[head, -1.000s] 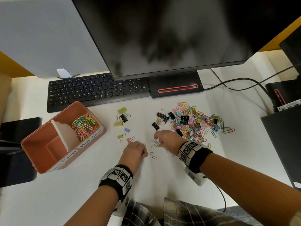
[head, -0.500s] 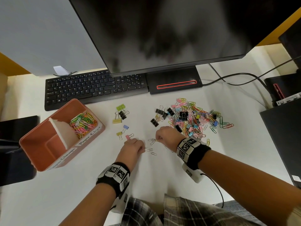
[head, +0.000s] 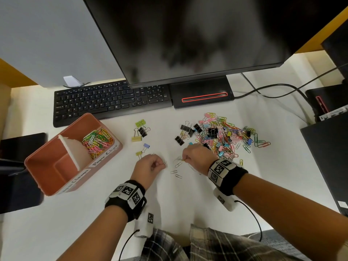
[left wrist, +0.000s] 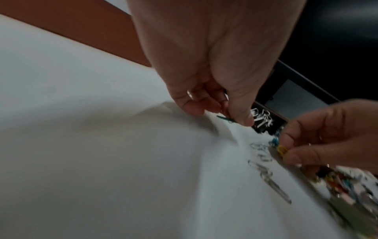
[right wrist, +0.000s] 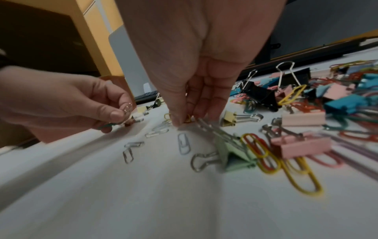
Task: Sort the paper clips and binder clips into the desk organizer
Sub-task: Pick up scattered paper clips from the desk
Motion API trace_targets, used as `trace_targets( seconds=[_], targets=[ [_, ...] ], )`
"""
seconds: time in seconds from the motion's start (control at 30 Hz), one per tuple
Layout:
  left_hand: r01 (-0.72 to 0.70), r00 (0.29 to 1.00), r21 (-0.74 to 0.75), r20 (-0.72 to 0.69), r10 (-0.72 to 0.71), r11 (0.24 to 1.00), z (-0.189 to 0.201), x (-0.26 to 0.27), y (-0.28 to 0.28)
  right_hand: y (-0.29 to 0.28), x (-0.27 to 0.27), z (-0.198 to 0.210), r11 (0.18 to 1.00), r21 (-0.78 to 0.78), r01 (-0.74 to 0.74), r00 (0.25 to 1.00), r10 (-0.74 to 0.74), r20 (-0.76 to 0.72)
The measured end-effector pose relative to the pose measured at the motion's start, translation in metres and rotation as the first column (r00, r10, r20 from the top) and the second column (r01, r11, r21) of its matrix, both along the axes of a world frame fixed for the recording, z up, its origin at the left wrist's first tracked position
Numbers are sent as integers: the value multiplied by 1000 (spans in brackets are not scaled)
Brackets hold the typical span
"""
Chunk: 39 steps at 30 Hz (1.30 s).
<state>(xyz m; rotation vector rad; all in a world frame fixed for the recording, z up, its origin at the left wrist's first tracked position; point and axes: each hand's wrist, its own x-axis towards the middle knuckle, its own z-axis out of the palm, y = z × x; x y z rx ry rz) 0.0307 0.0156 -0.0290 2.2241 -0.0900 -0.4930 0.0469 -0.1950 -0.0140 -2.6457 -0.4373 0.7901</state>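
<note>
Paper clips (head: 177,169) lie loose on the bench (head: 94,213) between the hands, likely pulled from the pile for easy picking: the left hand (head: 150,167) pinches a few clips, and the right hand (head: 197,157) pinches a yellow clip (left wrist: 282,150). Farther off, the mixed pile (head: 222,140) lies right, binder clips (head: 140,132) sit apart, and the organizer (head: 47,166) at left holds paper clips in one compartment.

I'm at an office desk (head: 188,213): a black keyboard (head: 111,100) sits along its far edge under a big dark monitor (head: 188,34), cables (head: 273,87) trailing toward the far right corner.
</note>
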Motion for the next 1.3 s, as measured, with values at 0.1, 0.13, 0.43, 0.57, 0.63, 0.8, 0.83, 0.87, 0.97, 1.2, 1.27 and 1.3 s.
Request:
trace_targets(
  seconds=[0.1, 0.13, 0.43, 0.57, 0.63, 0.8, 0.83, 0.87, 0.97, 1.2, 1.27, 1.3],
  targets=[
    [-46, 999, -4, -15, 46, 999, 9, 2, 10, -2, 2, 10, 996, 78, 43, 999, -43, 2],
    [-56, 998, -1, -22, 56, 998, 10, 1, 12, -1, 3, 12, 996, 82, 27, 1000, -28, 6],
    [-54, 998, -42, -18, 54, 998, 6, -13, 9, 18, 6, -5, 999, -16, -52, 994, 50, -99],
    [-2, 1000, -79, -21, 0, 997, 1, -20, -6, 19, 9, -10, 998, -44, -45, 996, 42, -81],
    [42, 998, -81, -44, -45, 996, -4, -23, -14, 17, 10, -11, 998, -52, -41, 997, 38, -60],
    [145, 989, 42, 1, -145, 989, -9, -23, -33, 10, 14, -11, 984, -101, -147, 989, 146, -9],
    [158, 987, 79, 3, -159, 984, -10, -21, -34, 8, 14, -10, 985, -93, -148, 989, 148, -4],
    [172, 985, 108, 5, -174, 979, -9, -20, -36, 6, 14, -8, 987, -77, -141, 990, 141, 2],
    [206, 977, 138, 28, -212, 969, -10, -18, -37, -3, 13, 7, 998, -3, -65, 997, 65, 33],
    [257, 965, 217, -9, -261, 942, -3, -8, -39, -12, -33, 35, 997, 44, -63, 998, 64, -19],
    [248, 967, 221, -2, -254, 943, -4, -8, -37, -13, -50, 30, 998, 56, -22, 997, 26, -72],
    [233, 971, 211, 5, -240, 949, -5, -9, -35, -12, -56, 27, 998, 59, 0, 995, 6, -103]
  ],
)
